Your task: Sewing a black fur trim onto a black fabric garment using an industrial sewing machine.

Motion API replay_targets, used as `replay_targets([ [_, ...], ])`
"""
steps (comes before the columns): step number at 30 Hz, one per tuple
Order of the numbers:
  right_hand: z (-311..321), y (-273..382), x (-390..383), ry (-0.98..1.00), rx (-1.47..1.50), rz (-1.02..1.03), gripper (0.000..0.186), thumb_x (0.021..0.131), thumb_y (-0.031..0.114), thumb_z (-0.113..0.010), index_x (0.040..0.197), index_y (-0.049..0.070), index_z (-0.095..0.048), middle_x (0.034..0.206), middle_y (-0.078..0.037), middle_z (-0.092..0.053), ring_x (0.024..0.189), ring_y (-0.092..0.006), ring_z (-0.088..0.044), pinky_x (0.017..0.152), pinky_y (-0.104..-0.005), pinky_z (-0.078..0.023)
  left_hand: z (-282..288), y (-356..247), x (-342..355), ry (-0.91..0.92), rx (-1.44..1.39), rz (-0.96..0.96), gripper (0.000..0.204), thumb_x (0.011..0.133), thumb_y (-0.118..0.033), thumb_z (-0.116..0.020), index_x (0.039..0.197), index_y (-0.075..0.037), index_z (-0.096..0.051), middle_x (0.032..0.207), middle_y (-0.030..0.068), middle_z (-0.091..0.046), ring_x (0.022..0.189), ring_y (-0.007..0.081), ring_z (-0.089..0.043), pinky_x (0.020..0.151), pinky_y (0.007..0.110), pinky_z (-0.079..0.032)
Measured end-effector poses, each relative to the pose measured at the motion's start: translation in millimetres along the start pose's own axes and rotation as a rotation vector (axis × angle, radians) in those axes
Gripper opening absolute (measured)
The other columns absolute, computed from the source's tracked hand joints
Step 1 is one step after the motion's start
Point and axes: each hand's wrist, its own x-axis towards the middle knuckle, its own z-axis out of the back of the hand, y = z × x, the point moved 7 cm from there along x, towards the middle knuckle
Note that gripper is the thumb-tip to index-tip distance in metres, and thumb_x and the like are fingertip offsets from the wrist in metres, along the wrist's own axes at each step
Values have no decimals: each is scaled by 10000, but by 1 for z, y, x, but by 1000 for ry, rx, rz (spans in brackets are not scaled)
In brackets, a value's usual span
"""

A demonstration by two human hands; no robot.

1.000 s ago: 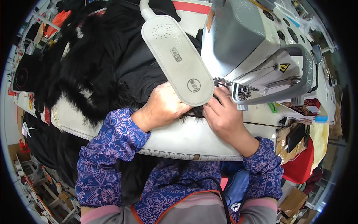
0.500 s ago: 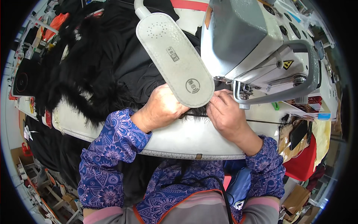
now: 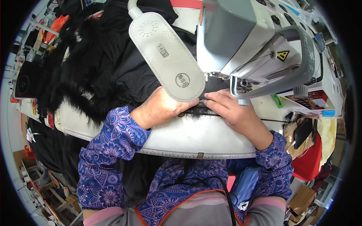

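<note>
Black fabric (image 3: 141, 71) with a fuzzy, furry trim (image 3: 88, 75) lies spread over the pale worktable under the head of a sewing machine (image 3: 226, 45). My left hand (image 3: 158, 108) is closed on the fabric's near edge, its thumb pointing right; an oval white panel on a bent neck (image 3: 167, 56) hides some of its fingers. My right hand (image 3: 233, 111) rests below the machine head with fingers stretched out, pressing on the cloth. Between the two hands a small light-coloured patch shows on the fabric. The needle area is partly covered.
A curved grey guard (image 3: 279, 96) juts from the machine above my right hand. The worktable's front edge carries a measuring tape (image 3: 173, 153). Right of the machine lie a dark phone-like object (image 3: 302, 132) and a green tool (image 3: 277, 101). More black cloth hangs at the left.
My right hand's fingers have straightened and lie flatter on the cloth. My left hand stays closed on the edge. The whole view has shifted a little, with the machine and panel appearing further left.
</note>
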Motion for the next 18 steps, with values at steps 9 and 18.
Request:
replay_targets([
  [9, 5, -6, -2, -19, 39, -141, 335, 643, -16, -686, 971, 50, -669, 1103, -67, -632, 1008, -268, -610, 833, -400, -503, 5, -8, 4, -5, 76, -74, 363, 613, -46, -673, 974, -13, -688, 1005, 106, -680, 961, 276, -675, 819, 356, -563],
  [18, 4, -2, 2, -144, -80, 9, 239, 725, 33, -658, 962, 60, -678, 972, -69, -661, 894, -255, -631, 736, -379, -516, 2, -5, 4, -17, 80, -64, 361, 629, -66, -665, 986, -17, -691, 1026, 118, -681, 987, 294, -670, 849, 363, -553],
])
